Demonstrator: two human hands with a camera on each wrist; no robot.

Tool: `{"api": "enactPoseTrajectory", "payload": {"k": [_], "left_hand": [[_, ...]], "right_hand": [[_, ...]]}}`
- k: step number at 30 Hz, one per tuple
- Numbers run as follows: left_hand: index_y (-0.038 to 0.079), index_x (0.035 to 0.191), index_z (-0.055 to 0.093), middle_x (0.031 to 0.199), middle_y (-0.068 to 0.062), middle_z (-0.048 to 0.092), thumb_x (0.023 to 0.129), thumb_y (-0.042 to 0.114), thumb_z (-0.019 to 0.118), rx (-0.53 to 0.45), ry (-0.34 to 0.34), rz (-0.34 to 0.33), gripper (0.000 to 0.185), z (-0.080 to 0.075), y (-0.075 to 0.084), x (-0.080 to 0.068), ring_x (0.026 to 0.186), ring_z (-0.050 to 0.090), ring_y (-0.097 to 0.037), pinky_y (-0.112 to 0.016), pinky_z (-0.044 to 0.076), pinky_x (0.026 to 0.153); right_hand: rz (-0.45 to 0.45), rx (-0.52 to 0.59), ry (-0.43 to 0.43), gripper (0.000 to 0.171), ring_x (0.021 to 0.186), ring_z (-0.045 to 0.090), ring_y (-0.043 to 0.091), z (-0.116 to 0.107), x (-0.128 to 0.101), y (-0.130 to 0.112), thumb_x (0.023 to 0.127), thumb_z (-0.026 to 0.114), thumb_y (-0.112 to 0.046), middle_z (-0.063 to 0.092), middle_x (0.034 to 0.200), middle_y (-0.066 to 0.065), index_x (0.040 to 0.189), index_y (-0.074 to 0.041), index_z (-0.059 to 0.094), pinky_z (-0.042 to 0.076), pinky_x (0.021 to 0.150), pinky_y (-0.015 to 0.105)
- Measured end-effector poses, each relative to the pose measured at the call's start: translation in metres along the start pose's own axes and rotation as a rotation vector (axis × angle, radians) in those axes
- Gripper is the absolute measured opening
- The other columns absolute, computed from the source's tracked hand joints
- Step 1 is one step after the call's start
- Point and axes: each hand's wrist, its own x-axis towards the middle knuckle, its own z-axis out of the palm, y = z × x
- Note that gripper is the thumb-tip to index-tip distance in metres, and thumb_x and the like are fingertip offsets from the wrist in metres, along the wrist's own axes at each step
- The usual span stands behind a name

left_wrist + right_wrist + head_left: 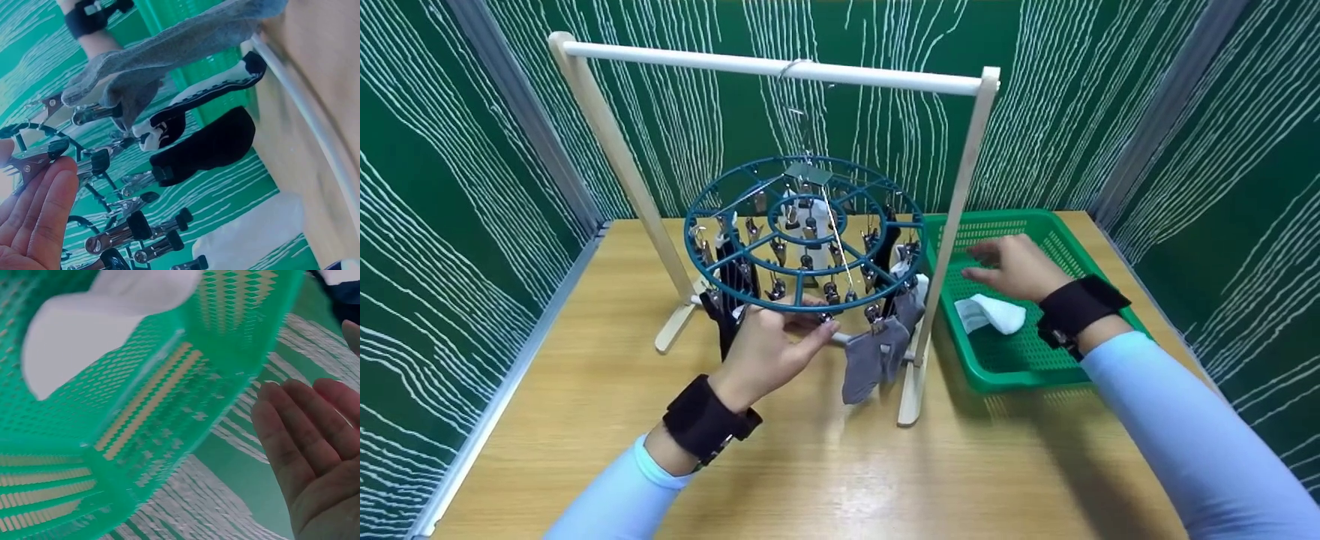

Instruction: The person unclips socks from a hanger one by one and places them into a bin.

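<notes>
My left hand (765, 345) is at the near rim of a round blue-green drying hanger (799, 307). Thumb and fingers pinch a metal clip (36, 160) with dark tips; no sock hangs from it. Just right of that hand, a grey sock (861, 367) dangles from another clip. My right hand (1012, 266) hovers over the green basket (986, 381), fingers loosely extended and holding nothing. Below it in the basket lies a folded white sock (996, 313). In the right wrist view, the palm and fingers (304, 433) appear beside the basket rim.
The hanger hooks onto a white rail (697, 60) of a wooden stand, whose right post (960, 202) rises between the hanger and basket. Black socks (208, 149), a black-and-white sock (208, 87) and a white one (253, 230) hang around the ring. Green panels surround the wooden table (810, 480).
</notes>
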Motion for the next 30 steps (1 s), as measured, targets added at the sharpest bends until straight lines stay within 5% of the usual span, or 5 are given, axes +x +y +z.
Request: {"api": "enactPoseTrajectory", "payload": {"k": [7, 16, 20, 24, 30], "left_hand": [[-0.001, 0.109, 0.075, 0.102, -0.012, 0.081, 0.1, 0.011, 0.08, -0.004, -0.004, -0.022, 0.016, 0.0, -0.001, -0.001, 0.088, 0.081, -0.02, -0.027, 0.067, 0.083], [-0.001, 0.111, 0.076, 0.103, -0.012, 0.081, 0.1, 0.011, 0.08, 0.015, 0.0, -0.029, 0.017, -0.003, -0.001, 0.0, 0.089, 0.081, -0.02, -0.028, 0.067, 0.084], [-0.003, 0.111, 0.075, 0.103, -0.013, 0.081, 0.1, 0.011, 0.08, 0.002, 0.013, -0.012, 0.018, -0.004, -0.002, 0.001, 0.091, 0.082, -0.022, -0.028, 0.067, 0.084], [-0.003, 0.111, 0.075, 0.104, -0.015, 0.081, 0.099, 0.01, 0.08, -0.007, 0.024, 0.007, 0.019, -0.004, -0.004, 0.0, 0.092, 0.083, -0.024, -0.029, 0.067, 0.084], [-0.003, 0.112, 0.075, 0.105, -0.016, 0.08, 0.099, 0.011, 0.081, 0.004, 0.022, -0.015, 0.02, -0.004, -0.005, 0.0, 0.093, 0.083, -0.025, -0.031, 0.068, 0.085]], "right_hand": [[-0.083, 0.09, 0.123, 0.041, 0.118, 0.074, 0.045, -0.01, -0.019, -0.035, 0.103, 0.076, -0.014, 0.074, 0.13, 0.03, 0.137, 0.008, 0.069, 0.06, 0.102, 0.061], [-0.297, 0.078, 0.298, 0.033, 0.108, 0.08, 0.038, -0.016, -0.045, -0.072, 0.096, 0.084, -0.008, 0.08, 0.122, 0.021, 0.127, 0.003, 0.077, 0.064, 0.094, 0.055], [-0.408, 0.032, 0.38, 0.031, 0.103, 0.081, 0.034, -0.013, -0.053, -0.082, 0.091, 0.087, -0.003, 0.082, 0.117, 0.018, 0.121, 0.002, 0.08, 0.063, 0.097, 0.028], [-0.544, 0.013, 0.459, 0.03, 0.097, 0.081, 0.034, -0.01, -0.057, -0.091, 0.085, 0.089, 0.002, 0.084, 0.108, 0.017, 0.114, 0.003, 0.081, 0.046, 0.101, 0.003], [-0.674, -0.038, 0.524, 0.03, 0.091, 0.08, 0.033, -0.006, -0.065, -0.112, 0.08, 0.092, 0.004, 0.082, 0.101, 0.019, 0.108, 0.004, 0.08, 0.057, 0.099, 0.014]]}}
